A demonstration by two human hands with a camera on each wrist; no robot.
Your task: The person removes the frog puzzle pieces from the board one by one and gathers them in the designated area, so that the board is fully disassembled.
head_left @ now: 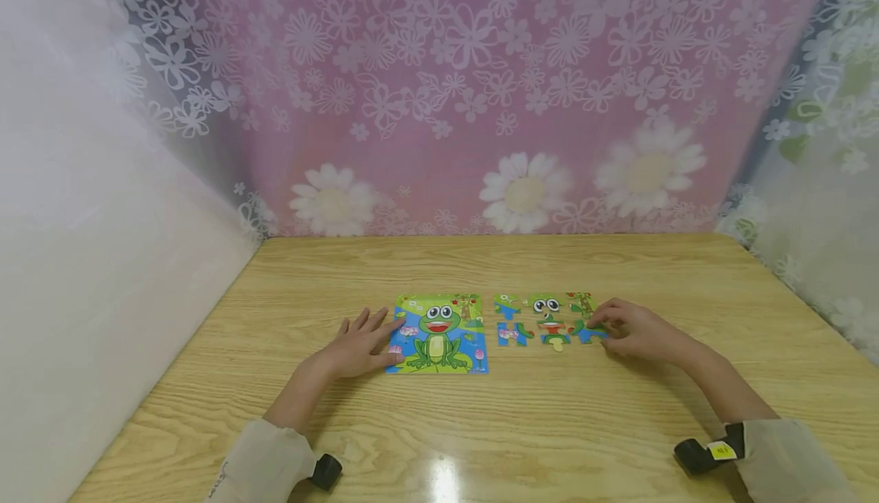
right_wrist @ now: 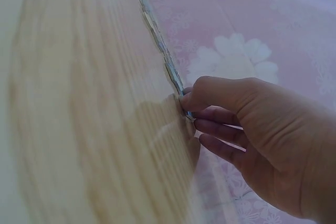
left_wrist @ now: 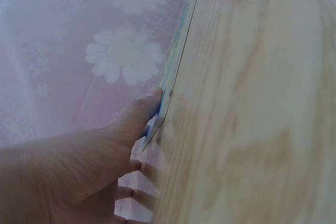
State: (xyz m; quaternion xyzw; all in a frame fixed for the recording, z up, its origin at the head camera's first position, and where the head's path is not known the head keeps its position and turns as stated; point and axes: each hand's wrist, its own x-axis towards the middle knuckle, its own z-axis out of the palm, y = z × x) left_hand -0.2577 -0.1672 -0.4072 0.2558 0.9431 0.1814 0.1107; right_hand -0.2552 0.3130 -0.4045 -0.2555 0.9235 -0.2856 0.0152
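Note:
A square frog picture board (head_left: 436,335) lies flat on the table in the head view. My left hand (head_left: 357,346) rests at its left side with fingers spread, thumb and index finger touching the board. The left wrist view shows the thumb (left_wrist: 149,103) on the board's edge. Right of the board, several loose frog puzzle pieces are laid in two rows, among them the eyes piece (head_left: 545,304) and a mouth piece (head_left: 552,326). My right hand (head_left: 639,329) pinches the puzzle piece (head_left: 585,330) at the right end of the nearer row, its far edge partly covered by the fingers.
The wooden table (head_left: 439,419) extends around the board and pieces. A pink flowered curtain (head_left: 439,106) hangs behind its far edge, with pale sheets at both sides. Black wrist cameras (head_left: 326,472) sit by the sleeves.

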